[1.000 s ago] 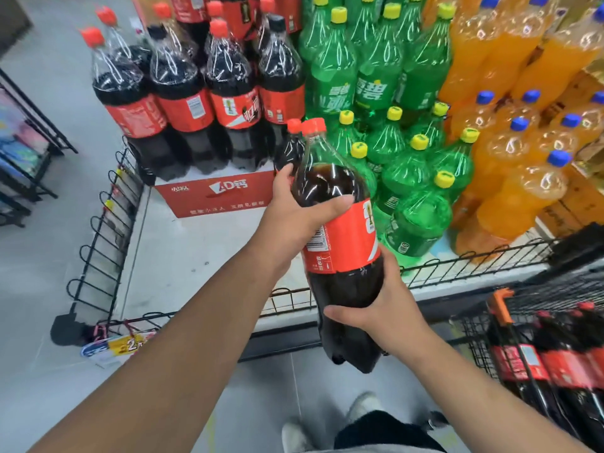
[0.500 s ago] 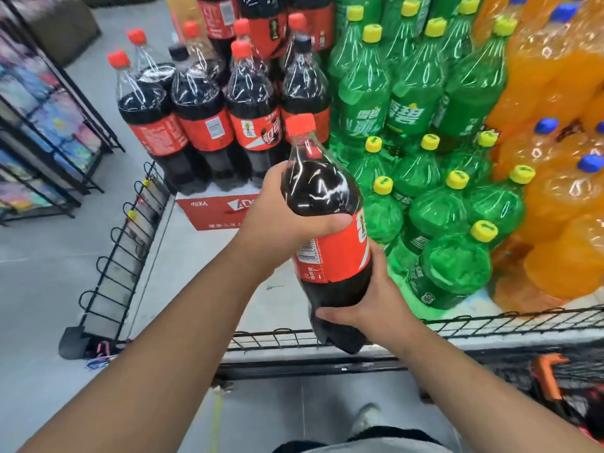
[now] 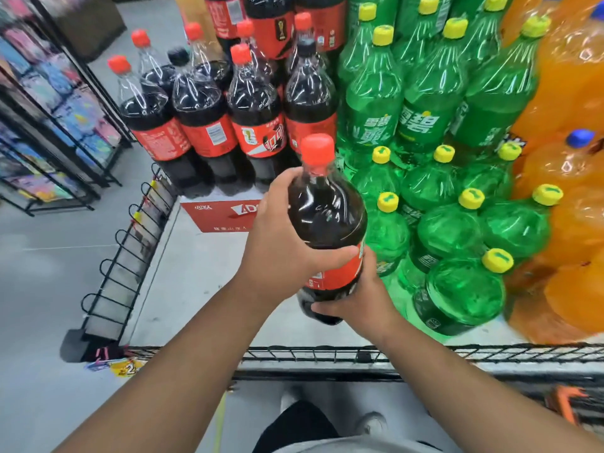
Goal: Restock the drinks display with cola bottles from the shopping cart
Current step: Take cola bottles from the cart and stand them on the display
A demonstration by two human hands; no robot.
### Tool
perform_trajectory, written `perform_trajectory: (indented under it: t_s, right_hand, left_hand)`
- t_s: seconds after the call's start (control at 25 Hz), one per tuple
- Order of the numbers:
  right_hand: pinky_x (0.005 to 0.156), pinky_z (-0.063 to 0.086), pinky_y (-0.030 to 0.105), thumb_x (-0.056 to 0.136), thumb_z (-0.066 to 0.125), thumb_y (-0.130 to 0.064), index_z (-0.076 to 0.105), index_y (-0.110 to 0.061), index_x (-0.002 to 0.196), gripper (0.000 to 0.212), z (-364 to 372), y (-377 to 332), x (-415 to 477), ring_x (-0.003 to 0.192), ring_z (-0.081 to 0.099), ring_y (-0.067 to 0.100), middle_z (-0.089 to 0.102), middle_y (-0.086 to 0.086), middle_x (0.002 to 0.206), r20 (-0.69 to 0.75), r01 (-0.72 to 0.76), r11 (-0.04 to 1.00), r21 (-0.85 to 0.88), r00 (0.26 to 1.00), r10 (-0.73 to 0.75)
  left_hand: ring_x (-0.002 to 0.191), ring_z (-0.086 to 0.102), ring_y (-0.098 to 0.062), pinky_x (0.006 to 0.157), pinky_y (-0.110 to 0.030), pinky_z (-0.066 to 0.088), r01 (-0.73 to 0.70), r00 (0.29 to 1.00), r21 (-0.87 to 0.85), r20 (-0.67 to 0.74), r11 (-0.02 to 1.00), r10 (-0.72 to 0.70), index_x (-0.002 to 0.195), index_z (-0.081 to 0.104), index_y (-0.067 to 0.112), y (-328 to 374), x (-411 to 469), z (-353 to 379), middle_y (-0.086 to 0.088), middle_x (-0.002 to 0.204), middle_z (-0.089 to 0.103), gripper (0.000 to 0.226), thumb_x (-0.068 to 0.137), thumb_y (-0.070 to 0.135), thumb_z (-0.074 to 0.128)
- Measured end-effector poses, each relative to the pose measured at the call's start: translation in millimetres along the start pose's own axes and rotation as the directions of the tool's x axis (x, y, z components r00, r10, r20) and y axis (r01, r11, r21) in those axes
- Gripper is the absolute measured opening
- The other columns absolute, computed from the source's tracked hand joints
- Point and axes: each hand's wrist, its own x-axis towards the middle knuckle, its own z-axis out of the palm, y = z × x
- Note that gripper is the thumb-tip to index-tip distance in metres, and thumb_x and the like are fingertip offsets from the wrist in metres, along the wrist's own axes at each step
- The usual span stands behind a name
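A large clear plastic cola bottle with a red cap and red label point(image 3: 327, 223) is grasped by both hands above the display shelf. The left hand point(image 3: 281, 253) is wrapped round the bottle's shoulder and upper label from the left side, thumb laid across the front; the right hand point(image 3: 362, 305) is cupped under the lower body and base, so most of the weight appears to be carried there. Neither grip is released.

The bottle's long axis is held close to upright, the cap tipped a little away from the person toward the back of the shelf. Its base cannot be seen to touch the pale shelf surface point(image 3: 196, 282) and is judged to be held above it.

The coming move is judged to turn on one relation: the bare stretch of shelf lies just left of and below the bottle, between the front wire rail point(image 3: 313, 353) and the red printed carton point(image 3: 219, 214) on which the row of standing cola bottles point(image 3: 202, 125) is carried. The green plastic bottles with yellow caps point(image 3: 451, 230) stand just beside the held bottle on its right, with orange drink bottles point(image 3: 572, 191) beyond them. A downward and slightly leftward lowering is therefore called for, and the left hand is nearer that space.
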Motion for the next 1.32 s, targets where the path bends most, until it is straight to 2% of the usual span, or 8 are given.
perform_trajectory:
  t_s: [0.24,0.44,0.52,0.6,0.64,0.92,1.04,1.32]
  right_hand:
    - [0.046,0.042,0.004,0.065,0.074,0.026,0.034,-0.006,0.134,0.086,19,2,20,0.059,0.055,-0.022,0.056,0.009,0.113,-0.061,-0.119,0.984,0.132,0.990,0.128]
    - [0.060,0.040,-0.001,0.058,0.090,0.005,0.039,-0.016,0.131,0.092,35,30,38,0.072,0.056,-0.023,0.060,-0.005,0.103,-0.225,-0.110,0.986,0.125,0.965,0.136]
    - [0.079,0.053,0.017,0.046,0.095,-0.015,0.039,-0.031,0.130,0.102,44,46,46,0.091,0.064,-0.006,0.064,-0.011,0.109,-0.273,-0.150,0.985,0.085,0.947,0.168]
    - [0.083,0.058,0.041,0.041,0.095,-0.026,0.037,-0.045,0.130,0.108,54,62,55,0.104,0.066,0.013,0.066,-0.014,0.115,-0.316,-0.162,0.981,0.106,0.930,0.188]
    - [0.083,0.058,0.043,0.044,0.095,-0.026,0.035,-0.048,0.131,0.108,58,69,59,0.104,0.067,0.014,0.067,-0.015,0.115,-0.328,-0.174,0.981,0.088,0.925,0.194]
    - [0.084,0.052,0.032,0.054,0.093,-0.018,0.036,-0.027,0.138,0.102,74,87,75,0.104,0.064,0.017,0.066,-0.009,0.115,-0.389,-0.244,0.969,0.048,0.889,0.243]
    - [0.080,0.053,0.033,0.055,0.092,-0.024,0.034,-0.027,0.134,0.099,80,92,83,0.099,0.065,0.018,0.066,-0.009,0.109,-0.394,-0.271,0.961,0.049,0.879,0.268]
    - [0.078,0.048,0.025,0.060,0.092,-0.013,0.035,-0.019,0.141,0.099,88,102,92,0.097,0.064,0.016,0.065,-0.007,0.110,-0.442,-0.257,0.964,0.065,0.859,0.259]
  left_hand:
    - [0.129,0.053,-0.013,0.109,-0.035,0.046,0.008,0.995,0.073,0.098,0.997,-0.015,0.140,0.039,0.038,-38,15,5,0.004,0.137,0.053,0.108,0.045,0.055,0.088]
    - [0.130,0.053,-0.013,0.109,-0.040,0.047,0.054,0.963,0.092,0.258,0.994,-0.076,0.143,0.043,0.028,-77,38,3,0.001,0.138,0.053,0.115,0.043,0.055,0.090]
    - [0.131,0.052,-0.014,0.110,-0.041,0.046,0.060,0.952,0.078,0.296,0.995,-0.081,0.142,0.043,0.030,-92,45,3,0.001,0.138,0.053,0.114,0.042,0.053,0.092]
    - [0.131,0.054,-0.016,0.110,-0.043,0.046,0.082,0.932,0.062,0.348,0.995,-0.098,0.143,0.043,0.030,-112,51,4,0.000,0.137,0.055,0.115,0.043,0.050,0.095]
    - [0.129,0.055,-0.016,0.109,-0.044,0.047,0.095,0.923,0.066,0.368,0.993,-0.113,0.142,0.044,0.030,-119,53,4,0.001,0.136,0.055,0.114,0.043,0.049,0.096]
    - [0.126,0.055,-0.012,0.107,-0.038,0.048,0.091,0.891,0.046,0.442,0.995,-0.102,0.138,0.045,0.029,-149,59,7,0.002,0.133,0.054,0.106,0.046,0.038,0.097]
    - [0.125,0.053,-0.009,0.108,-0.034,0.047,0.099,0.885,0.029,0.455,0.995,-0.101,0.132,0.043,0.041,-157,61,8,0.004,0.132,0.052,0.101,0.046,0.036,0.097]
    - [0.120,0.045,0.015,0.100,-0.006,0.035,0.073,0.857,0.019,0.510,0.997,-0.072,0.123,0.037,0.058,-166,65,9,0.025,0.127,0.044,0.102,0.051,0.022,0.101]
